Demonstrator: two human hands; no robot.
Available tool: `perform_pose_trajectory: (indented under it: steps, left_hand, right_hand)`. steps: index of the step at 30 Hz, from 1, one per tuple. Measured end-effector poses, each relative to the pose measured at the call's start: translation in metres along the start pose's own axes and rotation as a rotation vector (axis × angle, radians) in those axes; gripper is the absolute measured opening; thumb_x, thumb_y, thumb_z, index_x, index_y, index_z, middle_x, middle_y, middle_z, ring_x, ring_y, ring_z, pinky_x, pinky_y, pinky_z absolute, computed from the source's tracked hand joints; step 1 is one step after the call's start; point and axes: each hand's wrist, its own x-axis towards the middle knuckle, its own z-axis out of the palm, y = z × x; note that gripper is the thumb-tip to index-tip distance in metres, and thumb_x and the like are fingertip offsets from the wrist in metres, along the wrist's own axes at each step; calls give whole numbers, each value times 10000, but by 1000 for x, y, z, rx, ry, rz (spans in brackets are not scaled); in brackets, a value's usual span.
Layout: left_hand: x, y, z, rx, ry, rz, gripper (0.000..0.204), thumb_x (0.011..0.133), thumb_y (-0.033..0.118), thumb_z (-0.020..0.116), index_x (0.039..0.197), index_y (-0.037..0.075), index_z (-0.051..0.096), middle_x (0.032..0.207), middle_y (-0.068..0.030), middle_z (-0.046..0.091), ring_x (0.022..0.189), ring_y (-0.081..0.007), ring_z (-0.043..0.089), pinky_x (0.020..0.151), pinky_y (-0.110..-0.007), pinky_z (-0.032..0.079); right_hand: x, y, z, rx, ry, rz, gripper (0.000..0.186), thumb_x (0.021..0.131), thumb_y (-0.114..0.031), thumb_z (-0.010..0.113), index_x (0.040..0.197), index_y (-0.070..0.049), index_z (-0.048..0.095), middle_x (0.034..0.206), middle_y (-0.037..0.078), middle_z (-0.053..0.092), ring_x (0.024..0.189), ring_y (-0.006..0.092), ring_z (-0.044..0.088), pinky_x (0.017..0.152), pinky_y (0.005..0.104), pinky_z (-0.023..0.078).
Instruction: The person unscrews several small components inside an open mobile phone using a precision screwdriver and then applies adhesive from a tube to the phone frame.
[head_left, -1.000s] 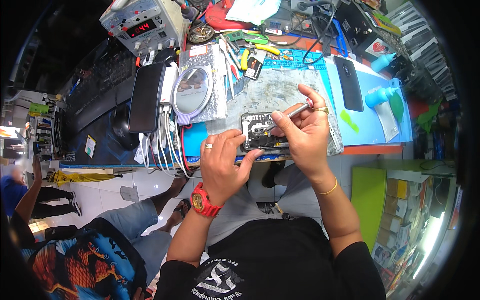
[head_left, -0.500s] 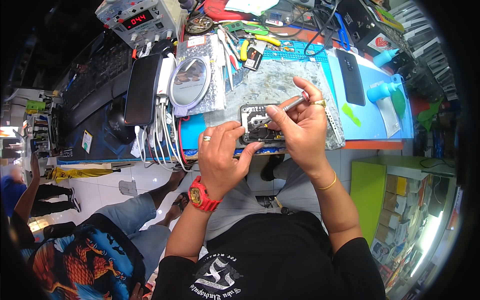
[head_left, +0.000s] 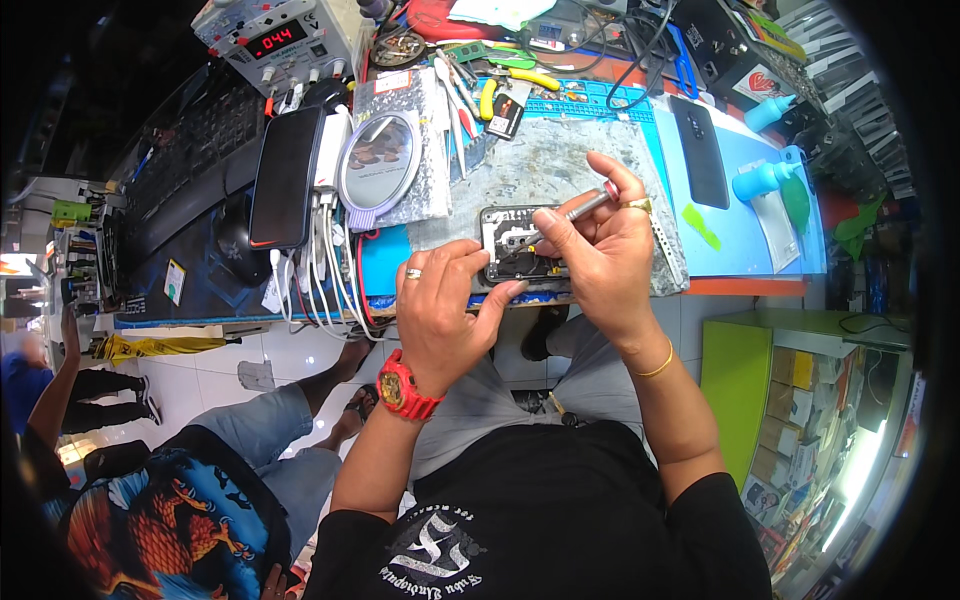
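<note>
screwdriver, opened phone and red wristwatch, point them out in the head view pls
Screwdriver point(head_left: 587, 204): head view, on its grey handle.
Opened phone point(head_left: 513, 243): head view, on its exposed inside.
Red wristwatch point(head_left: 392, 390): head view, on its gold dial.

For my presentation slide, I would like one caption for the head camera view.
Left hand touches an opened phone at its edge; right hand holds a slim tool over it.

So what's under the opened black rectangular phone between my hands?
The opened black phone appears to lie on a smudged grey mat, which shows beyond its far edge. Whatever sits directly beneath it is covered, so I can't tell.
</note>
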Motion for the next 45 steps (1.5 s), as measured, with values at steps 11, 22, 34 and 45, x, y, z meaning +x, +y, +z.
perform_pose_trajectory:
  steps: [11, 22, 34, 45]
  left_hand:
    - [-3, -5, 2, 5, 12, 8, 458, 790, 274, 941, 1116, 49, 712, 1146, -109, 745, 992, -299, 682, 894, -447, 476]
    - [-2, -5, 2, 1, 9, -3, 458, 785, 282, 945, 1112, 53, 719, 1152, -97, 751, 993, -289, 686, 890, -441, 474]
    - [-2, -4, 2, 1, 7, -1, 451, 790, 281, 941, 1106, 48, 719, 1150, -98, 752, 992, -293, 690, 891, -441, 474]
    - [-8, -9, -1, 39, 17, 128, 260, 785, 132, 908, 991, 81, 758, 1098, -87, 726, 945, -283, 667, 856, -444, 493]
  right_hand:
    - [-3, 1, -3, 28, -65, -65, 747, 974, 58, 762, 1571, 37, 314, 996, 110, 726, 854, 133, 736, 758, 260, 610]
    - [-9, 3, -10, -25, -135, -115, 770, 992, 77, 727, 1604, 33, 262, 1083, 130, 718, 928, 167, 751, 847, 283, 622]
    - [-9, 6, -9, -51, -130, -137, 766, 982, 74, 741, 1596, 26, 286, 1079, 133, 722, 914, 161, 752, 815, 286, 626]
    - [4, -26, 10, -755, -339, -719, 708, 866, -62, 824, 1511, -31, 533, 1065, 168, 758, 780, 334, 755, 660, 414, 606]
